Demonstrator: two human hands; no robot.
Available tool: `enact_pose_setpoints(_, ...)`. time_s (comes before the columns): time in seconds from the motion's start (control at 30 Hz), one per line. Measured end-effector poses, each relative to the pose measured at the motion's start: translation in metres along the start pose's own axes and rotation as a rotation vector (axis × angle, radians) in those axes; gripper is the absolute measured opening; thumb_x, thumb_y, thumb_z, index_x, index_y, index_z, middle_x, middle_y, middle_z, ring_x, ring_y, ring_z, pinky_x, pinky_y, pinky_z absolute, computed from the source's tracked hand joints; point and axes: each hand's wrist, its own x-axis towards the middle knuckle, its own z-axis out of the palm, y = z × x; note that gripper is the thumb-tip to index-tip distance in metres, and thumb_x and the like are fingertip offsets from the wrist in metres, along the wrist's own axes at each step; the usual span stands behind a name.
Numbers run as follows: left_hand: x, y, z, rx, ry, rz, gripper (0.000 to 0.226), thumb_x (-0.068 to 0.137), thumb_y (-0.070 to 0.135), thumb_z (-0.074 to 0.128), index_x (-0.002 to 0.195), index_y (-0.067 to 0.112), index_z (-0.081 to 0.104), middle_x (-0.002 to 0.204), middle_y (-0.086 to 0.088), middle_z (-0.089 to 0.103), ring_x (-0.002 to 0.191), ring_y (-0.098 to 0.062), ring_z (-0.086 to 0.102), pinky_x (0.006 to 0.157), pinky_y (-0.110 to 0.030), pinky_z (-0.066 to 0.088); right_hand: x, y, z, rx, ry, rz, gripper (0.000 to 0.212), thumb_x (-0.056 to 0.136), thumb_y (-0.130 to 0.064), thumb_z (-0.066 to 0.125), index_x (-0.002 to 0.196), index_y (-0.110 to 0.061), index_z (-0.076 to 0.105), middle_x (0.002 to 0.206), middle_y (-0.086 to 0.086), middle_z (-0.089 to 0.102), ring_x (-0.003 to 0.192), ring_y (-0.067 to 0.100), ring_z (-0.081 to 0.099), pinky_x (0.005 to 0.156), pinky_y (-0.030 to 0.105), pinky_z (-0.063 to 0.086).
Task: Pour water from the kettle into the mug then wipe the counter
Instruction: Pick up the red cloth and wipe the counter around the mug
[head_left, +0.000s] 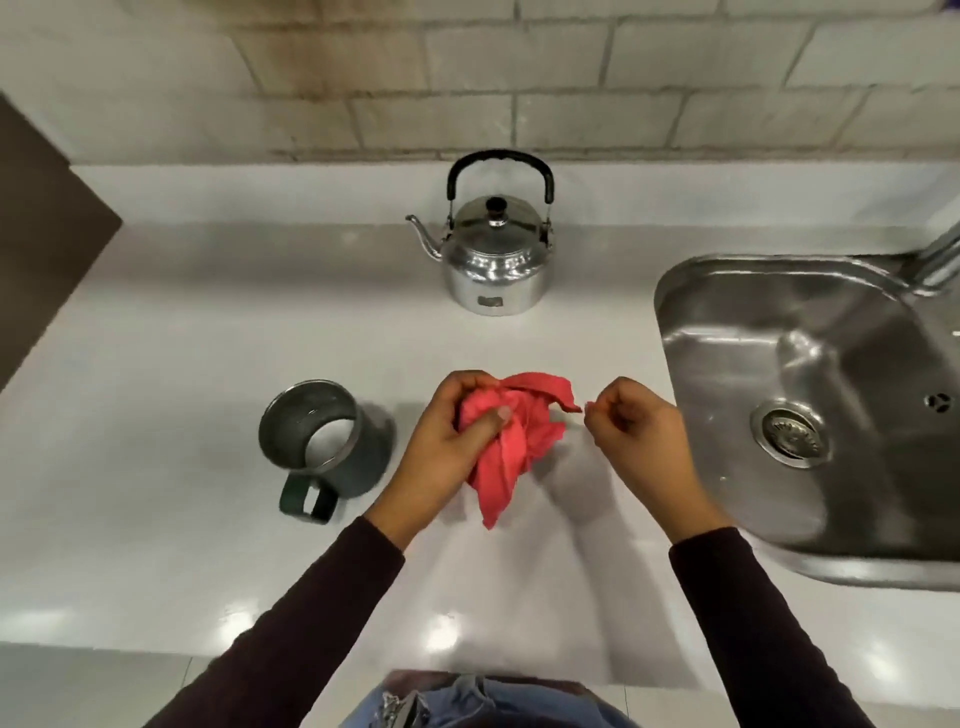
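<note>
A steel kettle (496, 260) with a black handle stands upright at the back of the white counter (182, 338), spout pointing left. A dark green mug (324, 441) with a metal rim sits at the left, its handle toward me. My left hand (449, 441) grips a bunched red cloth (514, 436) held above the counter in the middle. My right hand (631, 426) is just right of the cloth, fingers curled, pinching a small bit at the cloth's corner tip.
A stainless sink (810, 415) with a drain fills the right side, and part of a tap (940, 254) shows at its far corner. A tiled wall (467, 78) runs behind. A dark surface (41, 208) borders the counter's left end.
</note>
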Motion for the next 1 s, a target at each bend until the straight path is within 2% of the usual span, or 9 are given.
enact_pose_setpoints(0.1, -0.041, 0.014, -0.042, -0.113, 0.134, -0.014, 0.019, 0.076, 0.025, 0.058, 0.086, 0.04, 0.064, 0.089, 0.022, 0.069, 0.085, 0.001, 0.065, 0.071, -0.012, 0.051, -0.006, -0.003, 0.022, -0.027, -0.102, 0.018, 0.024, 0.076, -0.008, 0.062, 0.059, -0.017, 0.047, 0.052, 0.007, 0.05, 0.051, 0.02, 0.045, 0.054, 0.03, 0.04)
enact_pose_setpoints(0.23, -0.081, 0.032, -0.107, -0.264, 0.343, 0.006, 0.021, 0.081, 0.03, 0.049, 0.088, 0.029, 0.068, 0.089, 0.008, 0.073, 0.078, -0.011, 0.069, 0.067, -0.024, 0.055, -0.016, -0.022, 0.074, 0.032, -0.288, 0.028, 0.024, 0.076, -0.009, 0.063, 0.06, -0.016, 0.047, 0.051, -0.001, 0.047, 0.051, 0.015, 0.042, 0.055, 0.026, 0.037)
enact_pose_setpoints(0.4, -0.114, 0.035, -0.172, -0.265, 0.644, 0.047, 0.031, 0.091, 0.031, 0.041, 0.076, 0.035, 0.068, 0.073, 0.008, 0.072, 0.065, -0.012, 0.064, 0.064, -0.031, 0.05, -0.036, -0.05, 0.132, -0.003, -0.577, -0.052, 0.03, 0.079, -0.036, 0.067, 0.057, -0.017, 0.059, 0.053, -0.002, 0.061, 0.049, 0.007, 0.053, 0.053, 0.016, 0.042)
enact_pose_setpoints(0.5, -0.123, 0.028, -0.2, -0.221, 0.775, 0.053, 0.022, 0.087, 0.033, 0.042, 0.084, 0.028, 0.063, 0.088, -0.003, 0.075, 0.068, -0.016, 0.063, 0.066, -0.03, 0.05, -0.054, -0.055, 0.159, -0.043, -0.689, -0.056, 0.027, 0.078, -0.046, 0.065, 0.068, -0.021, 0.071, 0.068, -0.001, 0.072, 0.068, 0.013, 0.065, 0.063, 0.025, 0.048)
enact_pose_setpoints(0.67, -0.111, -0.003, -0.212, -0.139, 0.77, 0.098, 0.014, 0.096, 0.01, 0.043, 0.109, 0.012, 0.049, 0.119, -0.007, 0.065, 0.091, -0.015, 0.074, 0.069, -0.025, 0.059, -0.078, -0.064, 0.188, 0.035, -0.711, -0.118, 0.011, 0.085, -0.03, 0.063, 0.089, -0.024, 0.072, 0.084, -0.043, 0.063, 0.088, -0.017, 0.057, 0.076, 0.0, 0.039)
enact_pose_setpoints(0.73, -0.101, -0.022, -0.21, 0.079, 0.723, 0.048, 0.021, 0.093, 0.003, 0.051, 0.113, 0.009, 0.051, 0.122, -0.009, 0.061, 0.1, -0.015, 0.07, 0.083, -0.03, 0.058, -0.085, -0.067, 0.194, 0.083, -0.694, -0.068, 0.01, 0.087, -0.03, 0.06, 0.088, -0.029, 0.07, 0.088, -0.036, 0.065, 0.092, -0.012, 0.057, 0.08, 0.002, 0.039)
enact_pose_setpoints(0.83, -0.095, -0.06, -0.211, 0.679, 0.722, -0.203, 0.047, 0.09, 0.027, 0.058, 0.133, 0.015, 0.046, 0.146, -0.012, 0.043, 0.129, -0.032, 0.045, 0.109, -0.043, 0.033, -0.092, -0.068, 0.199, 0.2, -0.694, 0.139, 0.017, 0.089, -0.033, 0.057, 0.102, -0.037, 0.068, 0.11, -0.016, 0.068, 0.109, 0.001, 0.058, 0.095, 0.018, 0.041)
enact_pose_setpoints(0.93, -0.096, -0.078, -0.214, 0.807, 0.736, -0.164, 0.058, 0.086, 0.039, 0.052, 0.14, 0.021, 0.039, 0.157, -0.009, 0.026, 0.135, -0.035, 0.029, 0.109, -0.045, 0.027, -0.098, -0.073, 0.204, 0.301, -0.72, 0.228, 0.028, 0.086, -0.049, 0.054, 0.105, -0.035, 0.07, 0.113, -0.015, 0.07, 0.111, -0.004, 0.058, 0.09, 0.009, 0.04)
enact_pose_setpoints(1.0, -0.092, -0.088, -0.218, 0.857, 0.669, -0.153, 0.064, 0.084, 0.044, 0.05, 0.142, 0.022, 0.036, 0.158, -0.009, 0.024, 0.14, -0.033, 0.023, 0.114, -0.045, 0.023, -0.097, -0.08, 0.21, 0.361, -0.728, 0.296, 0.035, 0.084, -0.057, 0.05, 0.101, -0.034, 0.07, 0.109, -0.018, 0.071, 0.108, -0.005, 0.059, 0.092, 0.014, 0.041)
